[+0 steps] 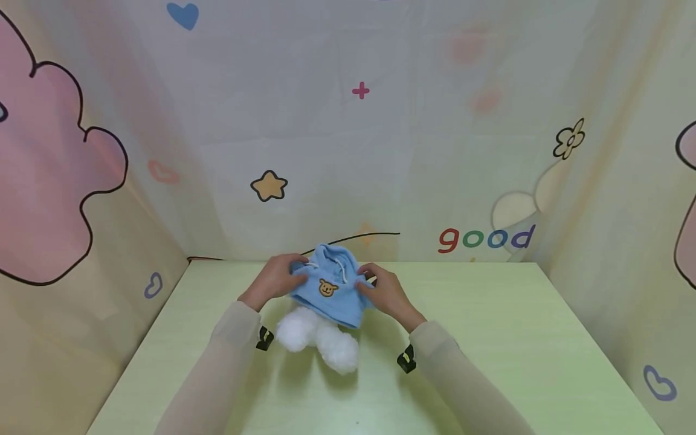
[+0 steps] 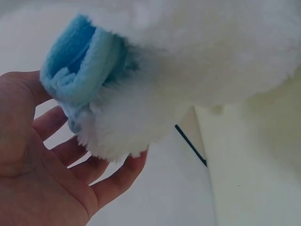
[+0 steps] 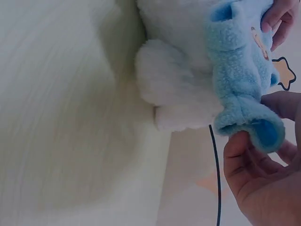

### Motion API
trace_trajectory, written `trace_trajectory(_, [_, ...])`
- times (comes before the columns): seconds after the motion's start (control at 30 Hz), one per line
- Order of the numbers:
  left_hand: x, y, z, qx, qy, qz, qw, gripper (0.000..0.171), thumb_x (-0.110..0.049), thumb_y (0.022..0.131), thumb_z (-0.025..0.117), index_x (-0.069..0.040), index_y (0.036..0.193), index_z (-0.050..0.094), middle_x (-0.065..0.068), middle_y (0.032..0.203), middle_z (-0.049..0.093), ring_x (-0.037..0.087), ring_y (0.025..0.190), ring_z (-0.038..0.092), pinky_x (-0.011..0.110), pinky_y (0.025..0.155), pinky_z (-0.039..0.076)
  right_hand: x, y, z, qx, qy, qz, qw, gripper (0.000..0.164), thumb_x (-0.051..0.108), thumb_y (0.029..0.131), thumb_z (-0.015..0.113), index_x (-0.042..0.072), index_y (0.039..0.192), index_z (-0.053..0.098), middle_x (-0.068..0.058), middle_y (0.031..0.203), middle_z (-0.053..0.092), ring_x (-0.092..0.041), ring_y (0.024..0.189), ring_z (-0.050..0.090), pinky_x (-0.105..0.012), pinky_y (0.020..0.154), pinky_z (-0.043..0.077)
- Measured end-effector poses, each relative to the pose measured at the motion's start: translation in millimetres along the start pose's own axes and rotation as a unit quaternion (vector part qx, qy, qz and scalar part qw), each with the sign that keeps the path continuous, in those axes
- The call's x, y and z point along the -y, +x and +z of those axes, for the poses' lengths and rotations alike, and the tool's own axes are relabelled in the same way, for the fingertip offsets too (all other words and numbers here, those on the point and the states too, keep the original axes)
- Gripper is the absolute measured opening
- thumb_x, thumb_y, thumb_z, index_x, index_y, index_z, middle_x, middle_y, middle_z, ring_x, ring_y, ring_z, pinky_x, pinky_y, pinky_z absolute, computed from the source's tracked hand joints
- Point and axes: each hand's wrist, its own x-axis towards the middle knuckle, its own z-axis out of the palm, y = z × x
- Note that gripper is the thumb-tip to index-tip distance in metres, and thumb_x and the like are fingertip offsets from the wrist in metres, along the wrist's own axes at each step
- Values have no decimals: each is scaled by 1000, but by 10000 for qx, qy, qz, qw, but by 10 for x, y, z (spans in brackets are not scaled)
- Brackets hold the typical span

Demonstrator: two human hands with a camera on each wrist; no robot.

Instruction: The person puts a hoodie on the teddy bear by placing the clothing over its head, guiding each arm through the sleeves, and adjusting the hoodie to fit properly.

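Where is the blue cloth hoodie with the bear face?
In the head view, the hoodie is below centre, slightly left, between the left hand and right hand, against the fluffy white plush toy.

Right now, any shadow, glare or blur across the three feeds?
Head: soft shadows on the tabletop around the white plush, no harsh glare; left wrist: dim, the plush's fur looking soft with little fine detail; right wrist: also dim, broad soft-edged shadows on the tabletop, though the blue hoodie shows its texture.

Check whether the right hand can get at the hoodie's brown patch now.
Likely yes: nothing covers the brown patch in the head view and the right hand is close by, though it would probably have to release the pinched blue sleeve.
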Motion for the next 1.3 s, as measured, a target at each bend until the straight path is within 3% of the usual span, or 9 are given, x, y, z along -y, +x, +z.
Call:
trace_trajectory(0.13, [200, 0, 43, 201, -627, -459, 9968, 48, -27, 96, 60, -9, 141, 53, 20, 145, 50, 39, 130, 51, 51, 100, 47, -35, -11, 85, 11, 224, 188, 9996, 40, 21, 92, 67, 12, 129, 55, -11, 108, 66, -24, 95, 63, -39, 81, 52])
trace_trajectory(0.27, [368, -11, 111, 608, -1733, -1082, 9770, 53, -33, 99, 57, -15, 147, 44, 20, 146, 47, 37, 122, 57, 43, 82, 57, -79, -22, 173, 127, 333, 571, 9977, 43, 28, 94, 64, 13, 132, 52, -13, 117, 64, -29, 110, 61, -44, 89, 51])
trace_trajectory(0.4, [513, -54, 166, 620, -2230, -1244, 9649, 54, -33, 99, 58, -17, 148, 43, 19, 146, 47, 36, 121, 58, 39, 79, 58, -97, -38, 230, 420, 540, 996, 9927, 42, 38, 96, 61, 17, 132, 53, -15, 130, 59, -31, 114, 60, -44, 89, 52])
trace_trajectory(0.6, [701, -112, 210, 547, -2570, -1349, 9554, 57, -36, 98, 59, -19, 149, 41, 15, 151, 42, 34, 130, 51, 40, 87, 55, -101, -47, 301, 1091, 1802, 1522, 9656, 49, 41, 98, 57, 13, 137, 48, -17, 141, 50, -31, 116, 59, -44, 79, 58])
trace_trajectory(0.77, [747, -116, 236, 473, -2754, -1376, 9502, 58, -36, 98, 59, -18, 149, 40, 16, 152, 40, 35, 133, 49, 40, 89, 53, -101, -46, 358, 1266, 2519, 1558, 9467, 48, 35, 97, 59, 8, 136, 48, -18, 137, 52, -31, 116, 58, -46, 82, 58])
trace_trajectory(0.87, [720, -124, 248, 431, -2875, -1401, 9465, 58, -36, 98, 59, -17, 149, 40, 16, 152, 41, 35, 133, 49, 41, 90, 54, -98, -42, 360, 1129, 2556, 1473, 9488, 46, 31, 96, 62, 8, 135, 50, -17, 135, 55, -30, 114, 60, -46, 83, 58])
trace_trajectory(1.0, [646, -114, 300, 386, -3104, -1378, 9398, 58, -34, 97, 60, -15, 149, 41, 19, 149, 44, 37, 131, 51, 41, 88, 57, -104, -23, 295, 823, 2265, 1370, 9608, 40, 30, 95, 63, 10, 129, 56, -15, 127, 61, -27, 109, 63, -42, 80, 58])
trace_trajectory(1.13, [496, -32, 442, 400, -3410, -1198, 9315, 56, -31, 97, 62, -14, 147, 43, 20, 147, 46, 38, 127, 55, 42, 84, 58, -157, -24, 113, 557, 1878, 1313, 9718, 36, 30, 95, 63, 10, 124, 60, -13, 120, 64, -25, 106, 64, -38, 76, 59])
trace_trajectory(1.3, [285, 55, 641, 330, -3735, -1108, 9204, 52, -30, 97, 63, -13, 143, 48, 20, 143, 50, 36, 120, 61, 43, 81, 59, -254, -63, -140, 463, 1593, 1367, 9766, 37, 31, 95, 62, 8, 125, 59, -15, 122, 63, -26, 107, 64, -35, 76, 58])
